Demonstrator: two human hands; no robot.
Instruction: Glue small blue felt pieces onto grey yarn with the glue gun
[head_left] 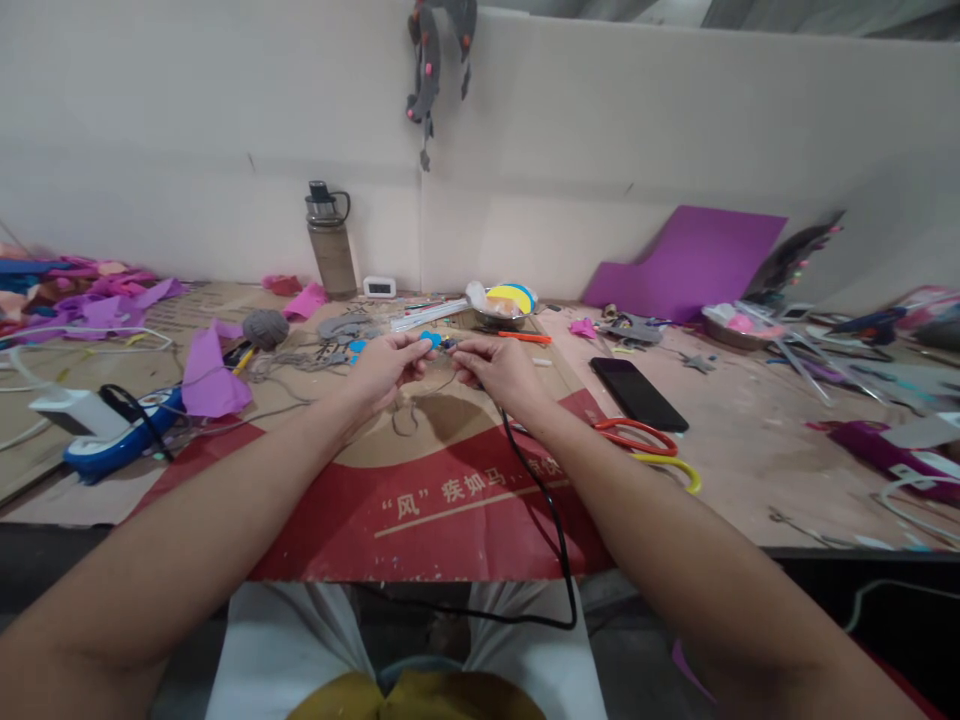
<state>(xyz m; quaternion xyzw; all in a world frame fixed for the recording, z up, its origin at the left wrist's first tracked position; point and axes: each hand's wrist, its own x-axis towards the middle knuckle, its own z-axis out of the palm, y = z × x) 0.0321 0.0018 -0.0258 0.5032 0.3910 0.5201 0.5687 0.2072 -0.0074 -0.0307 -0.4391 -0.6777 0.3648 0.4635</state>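
Both my arms reach out over a cardboard sheet (420,500) with a red printed band. My left hand (386,368) is closed in a pinch on a small blue piece (430,339). My right hand (495,368) is closed too, its fingertips meeting the left hand's on a small dark item that I cannot make out. A black cable (551,520) runs from under my right hand down off the table's front edge. Grey cord scraps lie on the cardboard just below my hands.
Red-handled scissors (634,435) and a black phone (637,393) lie right of my hands. A metal bowl (501,305), a water bottle (331,243), a grey yarn ball (265,328), a blue power strip (120,435) and purple felt scraps (210,375) crowd the table. A purple sheet (686,262) leans on the wall.
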